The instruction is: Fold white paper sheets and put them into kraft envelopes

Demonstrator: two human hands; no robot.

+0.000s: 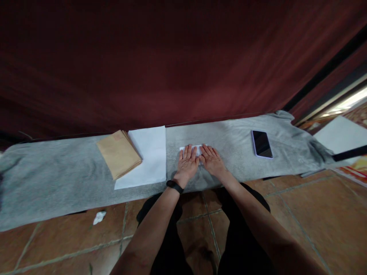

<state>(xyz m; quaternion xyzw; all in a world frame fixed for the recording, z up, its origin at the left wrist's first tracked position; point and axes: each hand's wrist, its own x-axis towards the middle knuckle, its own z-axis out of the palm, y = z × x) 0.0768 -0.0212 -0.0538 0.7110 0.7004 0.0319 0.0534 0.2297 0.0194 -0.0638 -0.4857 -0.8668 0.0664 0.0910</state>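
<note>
My left hand (187,163) and my right hand (211,160) lie flat side by side, fingers stretched out, pressing on a small folded white paper (190,148) whose far edge shows beyond the fingertips. The paper rests on a grey cloth (71,179) that covers a long low surface. A black band (174,186) sits on my left wrist. Both hands hold nothing.
Left of the hands lie a stack of white sheets (149,158) and, partly on it, a stack of brown envelopes (119,153). A dark phone (262,144) lies to the right. A dark red curtain (160,57) hangs behind. A crumpled scrap (99,217) lies on the tiled floor.
</note>
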